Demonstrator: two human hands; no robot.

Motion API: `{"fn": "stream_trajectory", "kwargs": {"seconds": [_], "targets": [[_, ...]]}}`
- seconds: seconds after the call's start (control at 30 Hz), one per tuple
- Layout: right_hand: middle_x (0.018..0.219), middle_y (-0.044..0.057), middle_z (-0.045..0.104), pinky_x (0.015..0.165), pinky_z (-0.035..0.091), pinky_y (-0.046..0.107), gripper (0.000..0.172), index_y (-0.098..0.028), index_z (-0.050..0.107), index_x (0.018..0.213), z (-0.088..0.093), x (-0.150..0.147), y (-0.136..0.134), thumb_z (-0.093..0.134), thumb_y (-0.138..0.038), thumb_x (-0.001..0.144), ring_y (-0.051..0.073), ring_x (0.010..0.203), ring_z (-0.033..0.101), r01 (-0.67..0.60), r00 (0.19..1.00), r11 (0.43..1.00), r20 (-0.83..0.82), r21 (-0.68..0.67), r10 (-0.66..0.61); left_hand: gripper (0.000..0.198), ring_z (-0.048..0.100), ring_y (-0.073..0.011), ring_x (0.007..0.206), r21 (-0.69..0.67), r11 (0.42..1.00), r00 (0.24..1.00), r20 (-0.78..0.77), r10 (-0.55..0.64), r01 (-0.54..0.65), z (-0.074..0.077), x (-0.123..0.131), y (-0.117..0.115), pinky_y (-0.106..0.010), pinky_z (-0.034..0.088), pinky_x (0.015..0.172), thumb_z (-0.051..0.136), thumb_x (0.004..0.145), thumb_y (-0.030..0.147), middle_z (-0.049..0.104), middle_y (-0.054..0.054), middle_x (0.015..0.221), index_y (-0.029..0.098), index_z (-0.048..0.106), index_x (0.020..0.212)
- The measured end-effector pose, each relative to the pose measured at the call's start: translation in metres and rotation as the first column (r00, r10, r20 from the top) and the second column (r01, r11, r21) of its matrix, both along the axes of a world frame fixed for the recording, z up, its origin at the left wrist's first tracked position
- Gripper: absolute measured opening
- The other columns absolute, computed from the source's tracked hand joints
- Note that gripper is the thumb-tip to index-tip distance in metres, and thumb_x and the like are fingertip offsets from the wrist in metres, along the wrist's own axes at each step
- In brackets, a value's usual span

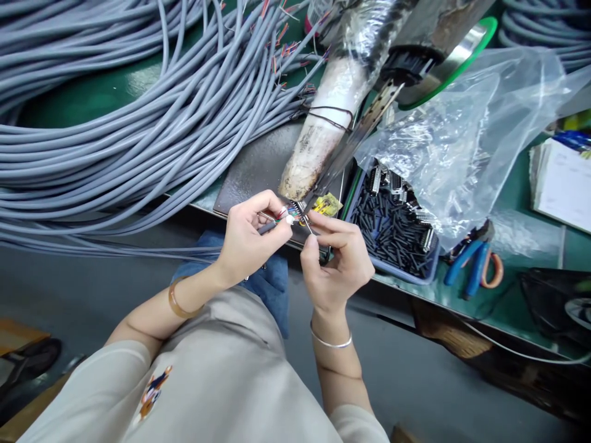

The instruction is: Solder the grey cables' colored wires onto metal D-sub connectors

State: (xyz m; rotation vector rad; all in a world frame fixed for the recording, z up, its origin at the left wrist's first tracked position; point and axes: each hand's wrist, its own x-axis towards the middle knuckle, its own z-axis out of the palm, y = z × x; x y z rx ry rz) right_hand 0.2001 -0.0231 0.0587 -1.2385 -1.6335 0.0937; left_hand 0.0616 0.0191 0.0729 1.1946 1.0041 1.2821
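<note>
Green table [517, 295] is filling the upper half of the frame, seen from above by a seated person. Loops of grey cable [115, 123] are spreading across the upper left, some ends showing stripped coloured cores.

At the centre, at the near edge of the table, both hands are meeting. The left hand [247, 237], an amber bangle [178, 301] on its wrist, is keeping a closed grip on a dark cable end [268, 228], thumb and forefinger pinching just behind its fanned coloured wires [289, 215]. The right hand [339, 261], wearing a silver bracelet [330, 341], is pinching a thin metal piece [308, 223] between thumb and forefinger; what it is exactly is too small to tell. A long metal tip [351, 144] is slanting down from a white wrapped cylinder [323, 117] to where the wires and the metal piece are touching.

The step in hand seems to be joining fine wires at that tip. Any further move is likely calling for steady fingers and for keeping the neighbouring cores apart.

To the right, a blue tray [406, 277] is holding short black tubes and small connectors, partly under a clear plastic bag [462, 135]. Blue-handled cutters [471, 267] are lying just beside it.

No brand or writing is readable anywhere; a stack of paper [558, 184] at the right edge is too blurred, and the shirt is showing only a small embroidered figure [154, 387].
</note>
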Motion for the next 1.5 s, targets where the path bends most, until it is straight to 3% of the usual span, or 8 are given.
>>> {"fn": "stream_trajectory", "kwargs": {"seconds": [0.17, 0.4, 0.63, 0.73, 0.9, 1.0, 1.2, 1.5], "targets": [[0.110, 0.006, 0.077, 0.081, 0.066, 0.032, 0.018, -0.022, 0.059, 0.091, -0.001, 0.000, 0.002, 0.068, -0.007, 0.087, 0.018, 0.096, 0.075, -0.003, 1.000, 1.000, -0.009, 0.005, 0.003, 0.016, 0.046, -0.0053, 0.055, -0.015, 1.000, 1.000, 0.003, 0.003, -0.003, 0.000, 0.001, 0.001, -0.017, 0.039, 0.051, 0.068, 0.074, 0.013, 0.053, 0.005, 0.064, 0.018, 0.054, 0.068], [0.108, 0.004, 0.078, 0.079, 0.065, 0.035, 0.018, -0.025, 0.061, 0.090, 0.008, 0.000, 0.001, 0.071, -0.010, 0.086, 0.019, 0.093, 0.076, 0.039, 0.996, 0.999, 0.081, 0.011, -0.040, 0.015, 0.053, -0.0092, 0.062, -0.019, 1.000, 1.000, -0.008, 0.001, -0.001, 0.007, -0.002, 0.001, -0.020, 0.044, 0.054, 0.070, 0.075, 0.017, 0.058, 0.002, 0.067, 0.018, 0.057, 0.068], [0.109, 0.005, 0.079, 0.075, 0.065, 0.030, 0.018, -0.025, 0.060, 0.088, 0.002, 0.002, -0.004, 0.070, -0.010, 0.086, 0.018, 0.090, 0.077, 0.020, 0.985, 0.999, 0.169, 0.049, -0.028, 0.016, 0.059, -0.0094, 0.067, -0.061, 0.996, 0.998, 0.012, -0.061, 0.062, 0.001, -0.005, 0.001, -0.019, 0.050, 0.061, 0.071, 0.074, 0.017, 0.065, 0.000, 0.073, 0.017, 0.057, 0.068], [0.105, 0.004, 0.080, 0.076, 0.065, 0.031, 0.017, -0.024, 0.064, 0.092, 0.002, 0.003, -0.006, 0.072, -0.010, 0.086, 0.018, 0.089, 0.077, 0.027, 0.996, 0.999, 0.086, 0.036, -0.030, 0.016, 0.059, -0.0089, 0.066, -0.084, 0.992, 0.994, 0.059, -0.091, 0.095, 0.000, -0.007, -0.002, -0.020, 0.051, 0.062, 0.074, 0.077, 0.019, 0.068, -0.001, 0.078, 0.017, 0.059, 0.070], [0.095, 0.002, 0.079, 0.063, 0.061, 0.027, 0.014, -0.023, 0.067, 0.089, 0.013, 0.005, -0.010, 0.072, -0.009, 0.087, 0.017, 0.083, 0.077, -0.014, 0.981, 0.986, -0.192, -0.168, -0.019, 0.022, 0.054, -0.0066, 0.056, -0.147, 0.967, 0.973, 0.137, -0.187, 0.207, 0.000, -0.011, -0.006, -0.020, 0.048, 0.055, 0.082, 0.077, 0.028, 0.068, -0.001, 0.075, 0.016, 0.064, 0.074], [0.097, 0.003, 0.080, 0.061, 0.060, 0.027, 0.014, -0.022, 0.066, 0.084, 0.019, 0.005, -0.013, 0.074, -0.011, 0.086, 0.018, 0.088, 0.077, -0.011, 0.989, 0.982, -0.147, -0.188, -0.017, 0.024, 0.058, -0.0086, 0.062, -0.162, 0.958, 0.966, 0.149, -0.212, 0.236, -0.001, -0.011, -0.010, -0.020, 0.049, 0.059, 0.084, 0.076, 0.029, 0.067, -0.001, 0.074, 0.015, 0.065, 0.073], [0.094, 0.003, 0.080, 0.073, 0.064, 0.033, 0.013, -0.022, 0.067, 0.087, 0.018, 0.003, -0.020, 0.073, -0.012, 0.087, 0.021, 0.092, 0.078, 0.093, 0.993, 0.989, -0.055, -0.112, -0.100, 0.019, 0.062, -0.0103, 0.070, -0.144, 0.972, 0.977, 0.131, -0.170, 0.188, -0.004, -0.010, -0.016, -0.020, 0.052, 0.065, 0.081, 0.078, 0.024, 0.069, -0.002, 0.078, 0.016, 0.065, 0.075], [0.105, 0.004, 0.079, 0.081, 0.065, 0.034, 0.011, -0.023, 0.065, 0.087, 0.006, -0.008, -0.022, 0.071, -0.015, 0.089, 0.019, 0.096, 0.077, 0.078, 0.995, 0.988, -0.055, -0.136, -0.086, 0.012, 0.066, -0.0133, 0.074, 0.001, 0.997, 0.996, -0.044, -0.074, 0.075, -0.007, -0.008, -0.029, -0.021, 0.052, 0.063, 0.069, 0.083, 0.021, 0.071, -0.004, 0.084, 0.018, 0.061, 0.074]]}}
